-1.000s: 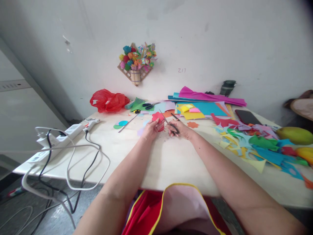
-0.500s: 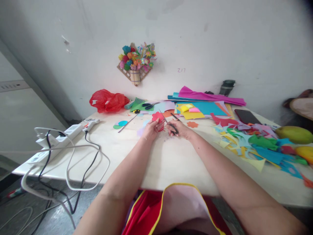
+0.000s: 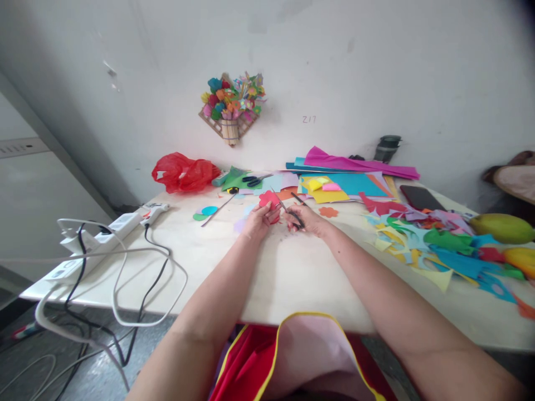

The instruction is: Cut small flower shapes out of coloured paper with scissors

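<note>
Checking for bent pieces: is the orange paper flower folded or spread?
Spread: the orange paper flower lies on the tabletop near the right hand, its lobed outline showing; no fold is visible.

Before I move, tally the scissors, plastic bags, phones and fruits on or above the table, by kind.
Dark-handled metal scissors: 2 (one in the right hand, one lying farther back)
Crumpled red plastic bag: 1
Flat black rectangular phone: 1
Rounded yellowish fruits: 2 (one farther back, one nearer)
Total: 6
</note>
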### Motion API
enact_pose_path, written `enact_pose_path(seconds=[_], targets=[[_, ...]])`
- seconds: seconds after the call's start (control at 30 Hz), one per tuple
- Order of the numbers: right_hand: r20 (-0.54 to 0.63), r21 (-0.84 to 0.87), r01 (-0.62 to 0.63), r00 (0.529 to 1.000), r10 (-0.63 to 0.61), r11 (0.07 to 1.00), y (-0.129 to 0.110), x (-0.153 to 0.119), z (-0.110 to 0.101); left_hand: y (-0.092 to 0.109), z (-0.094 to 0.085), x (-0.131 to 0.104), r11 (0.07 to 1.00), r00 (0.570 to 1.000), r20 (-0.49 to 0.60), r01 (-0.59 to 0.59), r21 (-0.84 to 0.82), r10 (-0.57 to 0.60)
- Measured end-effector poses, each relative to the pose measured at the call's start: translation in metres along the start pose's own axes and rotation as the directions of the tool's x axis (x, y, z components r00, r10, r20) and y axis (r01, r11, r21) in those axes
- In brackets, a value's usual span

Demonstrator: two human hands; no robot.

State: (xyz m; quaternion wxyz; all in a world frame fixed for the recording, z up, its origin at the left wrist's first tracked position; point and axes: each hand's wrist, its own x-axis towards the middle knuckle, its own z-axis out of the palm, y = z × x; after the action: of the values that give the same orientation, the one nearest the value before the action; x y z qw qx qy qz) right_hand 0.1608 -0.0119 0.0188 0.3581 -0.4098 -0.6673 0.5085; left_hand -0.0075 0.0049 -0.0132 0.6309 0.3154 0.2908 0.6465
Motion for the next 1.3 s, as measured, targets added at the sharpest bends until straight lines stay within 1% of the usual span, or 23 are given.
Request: enact_pose_path(seconds=[0.33,0.63,0.9,1.13,1.3], targets=[[-0.019,-0.007,-0.036,0.999,0.036,0.999,-0.006,-0.004,0.001,0.001,0.001,-0.001,1.000,1.000,-0.025,0.007,-0.028,-0.008],[0.002,0.000,-0.008,1.000,0.008,1.000,0.001,0.002,-0.001,0.003,0.003,-0.003,0.997,0.999,-0.036,0.011,-0.072,-0.014],[-0.008,0.025,-0.032,0.999,0.032,0.999,0.003,0.004,-0.002,0.002,0.001,-0.001,0.997,0.999,-0.037,0.007,-0.073,-0.010],[-0.006,0.059,-0.016,1.000,0.017,0.998,0.009,0.008,-0.004,0.003,0.001,-0.001,0.998,1.000,-0.029,0.006,-0.056,-0.008],[-0.003,0.065,-0.015,1.000,0.016,0.998,0.007,0.007,-0.003,0.004,0.002,-0.003,0.999,0.999,-0.036,0.015,-0.052,-0.017]])
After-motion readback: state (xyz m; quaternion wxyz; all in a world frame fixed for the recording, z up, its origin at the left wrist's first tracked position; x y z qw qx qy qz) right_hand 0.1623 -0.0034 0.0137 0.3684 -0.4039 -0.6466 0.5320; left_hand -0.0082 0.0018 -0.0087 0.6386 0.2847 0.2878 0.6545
